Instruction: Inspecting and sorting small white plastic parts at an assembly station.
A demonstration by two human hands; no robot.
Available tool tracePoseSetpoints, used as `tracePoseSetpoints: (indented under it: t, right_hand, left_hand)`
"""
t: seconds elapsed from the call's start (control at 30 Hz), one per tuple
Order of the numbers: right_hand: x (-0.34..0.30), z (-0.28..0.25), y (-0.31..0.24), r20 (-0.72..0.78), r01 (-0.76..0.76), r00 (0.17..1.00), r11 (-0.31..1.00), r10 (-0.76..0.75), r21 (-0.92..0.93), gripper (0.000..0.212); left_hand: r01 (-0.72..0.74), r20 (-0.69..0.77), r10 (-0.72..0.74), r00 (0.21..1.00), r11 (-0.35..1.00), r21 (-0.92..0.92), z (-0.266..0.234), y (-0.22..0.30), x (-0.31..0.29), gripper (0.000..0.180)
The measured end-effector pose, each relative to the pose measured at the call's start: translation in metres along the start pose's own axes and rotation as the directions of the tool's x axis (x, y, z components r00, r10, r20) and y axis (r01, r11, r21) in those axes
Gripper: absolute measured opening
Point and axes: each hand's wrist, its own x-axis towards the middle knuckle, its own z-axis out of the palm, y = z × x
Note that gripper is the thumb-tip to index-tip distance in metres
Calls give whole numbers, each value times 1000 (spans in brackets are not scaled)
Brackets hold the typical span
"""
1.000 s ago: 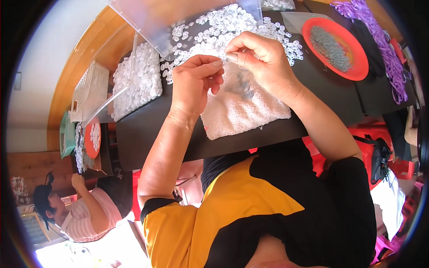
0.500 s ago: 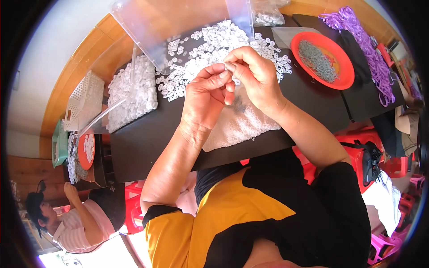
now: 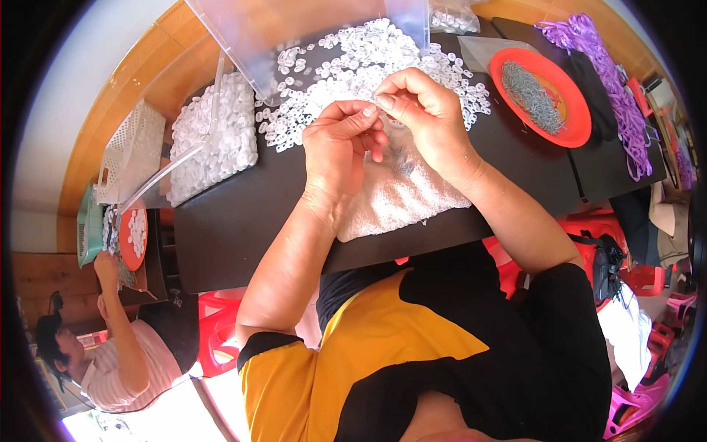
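Observation:
Both hands are raised over the dark table, their fingertips meeting above a cloth. My left hand [image 3: 340, 147] pinches with thumb and forefinger; whatever sits between them is too small to make out. My right hand [image 3: 427, 118] is also pinched close beside it, and its hold is hidden too. Just behind the hands spreads a heap of small white plastic pieces with holes [image 3: 368, 48]. Beneath them lies a whitish towel [image 3: 401, 202] with a small grey patch of thin bits near its far part.
A clear plastic bin [image 3: 309, 37] stands tipped behind the heap. Left of it is a bag packed with white pieces [image 3: 213, 140]. On the right sit a red plate [image 3: 578, 110] of thin grey metal parts and purple ribbons [image 3: 589, 59]. At far left a co-worker [image 3: 125, 361] sits beside another red plate.
My fingertips stay together, with the right hand opening a little from the left. The view has shifted slightly. The co-worker's arm has reached farther toward the green basket.

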Motion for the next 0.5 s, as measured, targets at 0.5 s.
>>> tracePoseSetpoints:
  t: [0.5]
  right_hand:
    - [-5,7,7,-53,69,996,996,-73,-64,5]
  left_hand:
    - [-36,-33,35,999,999,-26,5,-5,-9,10]
